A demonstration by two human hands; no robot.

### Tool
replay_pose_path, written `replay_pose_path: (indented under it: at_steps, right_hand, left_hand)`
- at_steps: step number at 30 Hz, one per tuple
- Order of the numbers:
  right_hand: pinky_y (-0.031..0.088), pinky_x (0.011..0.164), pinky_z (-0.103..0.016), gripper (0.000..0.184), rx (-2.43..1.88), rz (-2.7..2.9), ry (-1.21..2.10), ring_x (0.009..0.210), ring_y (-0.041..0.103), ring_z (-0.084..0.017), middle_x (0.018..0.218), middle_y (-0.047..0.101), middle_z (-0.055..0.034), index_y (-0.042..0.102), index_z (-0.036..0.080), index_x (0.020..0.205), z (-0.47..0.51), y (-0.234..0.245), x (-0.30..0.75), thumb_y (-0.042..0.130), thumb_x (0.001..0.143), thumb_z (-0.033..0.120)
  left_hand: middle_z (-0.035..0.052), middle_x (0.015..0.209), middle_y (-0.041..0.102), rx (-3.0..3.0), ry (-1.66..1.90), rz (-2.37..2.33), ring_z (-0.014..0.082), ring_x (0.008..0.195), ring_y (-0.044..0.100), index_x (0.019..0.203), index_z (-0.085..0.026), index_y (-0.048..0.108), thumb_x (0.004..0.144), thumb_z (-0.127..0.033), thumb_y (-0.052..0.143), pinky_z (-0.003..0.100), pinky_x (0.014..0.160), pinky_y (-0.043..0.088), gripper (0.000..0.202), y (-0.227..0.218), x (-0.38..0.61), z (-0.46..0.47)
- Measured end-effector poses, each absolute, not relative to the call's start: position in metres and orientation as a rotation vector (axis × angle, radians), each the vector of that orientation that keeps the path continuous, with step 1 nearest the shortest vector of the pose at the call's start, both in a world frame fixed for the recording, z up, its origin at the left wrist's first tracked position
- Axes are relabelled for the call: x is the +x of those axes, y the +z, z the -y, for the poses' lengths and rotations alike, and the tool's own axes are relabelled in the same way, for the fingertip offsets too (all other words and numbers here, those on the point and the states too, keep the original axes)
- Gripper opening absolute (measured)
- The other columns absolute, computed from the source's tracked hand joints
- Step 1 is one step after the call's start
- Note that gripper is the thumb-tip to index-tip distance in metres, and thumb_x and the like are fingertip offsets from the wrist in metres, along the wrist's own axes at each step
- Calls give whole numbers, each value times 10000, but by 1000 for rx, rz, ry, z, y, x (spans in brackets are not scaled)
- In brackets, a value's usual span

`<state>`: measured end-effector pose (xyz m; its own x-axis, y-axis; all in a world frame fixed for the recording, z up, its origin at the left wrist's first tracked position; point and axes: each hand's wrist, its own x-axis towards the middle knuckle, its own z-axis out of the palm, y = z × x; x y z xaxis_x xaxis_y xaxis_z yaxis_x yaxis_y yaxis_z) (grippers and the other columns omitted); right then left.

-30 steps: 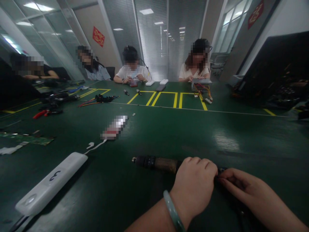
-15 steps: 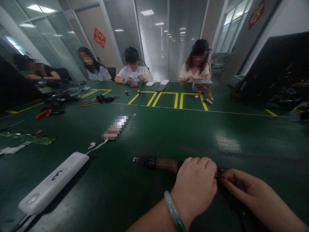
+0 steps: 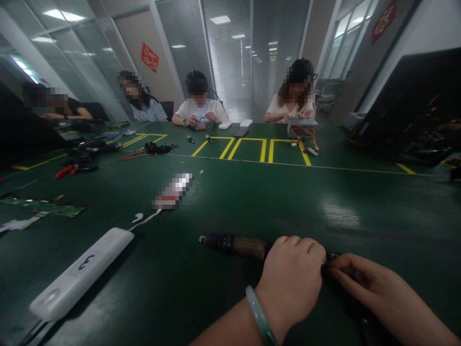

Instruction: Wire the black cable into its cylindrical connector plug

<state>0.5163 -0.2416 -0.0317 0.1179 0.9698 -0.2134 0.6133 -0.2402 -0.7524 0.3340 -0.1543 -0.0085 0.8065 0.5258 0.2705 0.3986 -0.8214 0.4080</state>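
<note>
An electric screwdriver point(image 3: 248, 247), with a dark body, a brownish band and a silver tip pointing left, lies along the green table. My left hand point(image 3: 293, 281), wearing a pale green bangle point(image 3: 260, 315), is wrapped over its rear part and hides that section. Close against it at the tool's back end is my right hand point(image 3: 367, 283), thumb and fingers pinched together. Something dark and small is between those fingertips, mostly hidden, and I cannot make out what it is.
A white power strip point(image 3: 84, 271) marked 3 lies at left, near a pixelated phone-like object point(image 3: 173, 191). Red-handled pliers point(image 3: 66, 171), cables and a green circuit board point(image 3: 54, 207) sit farther left. Across the table several people work, one at a metal box with wires point(image 3: 301, 126).
The dark gap between my hands has narrowed slightly as the right fingertips come closer to the left hand. The screwdriver stays in place.
</note>
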Motion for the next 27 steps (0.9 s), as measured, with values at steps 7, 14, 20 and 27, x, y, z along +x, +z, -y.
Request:
replay_pose_path:
  at_steps: [7,14,20,27]
  right_hand:
    - [473,602,-210,248,-1927,1573,904,675,626,-170,734,679,1,650,221,865,241,-25,513,528,872,436]
    - [448,610,-201,211,-1837,1542,858,689,611,-146,758,670,11,640,208,848,241,-19,507,519,875,378]
    - [425,605,-213,177,-1821,1532,770,683,611,-143,753,672,18,644,196,861,243,-17,504,536,860,337]
    - [413,595,-230,203,-1945,1548,535,666,607,-150,754,681,3,665,196,832,247,-16,491,564,868,369]
  left_hand:
    - [25,1009,611,2627,577,-741,198,915,566,926,-181,533,858,-179,551,373,876,434,71,-8,336,156]
    - [15,996,618,2663,573,-730,192,939,562,893,-184,559,846,-185,590,366,884,416,57,-10,336,156]
    - [-6,996,620,2723,574,-704,175,967,563,900,-198,588,834,-176,617,346,882,409,75,-10,336,158]
    - [33,1030,627,2757,510,-742,199,1015,567,928,-186,608,834,-134,585,349,924,410,110,-5,337,163]
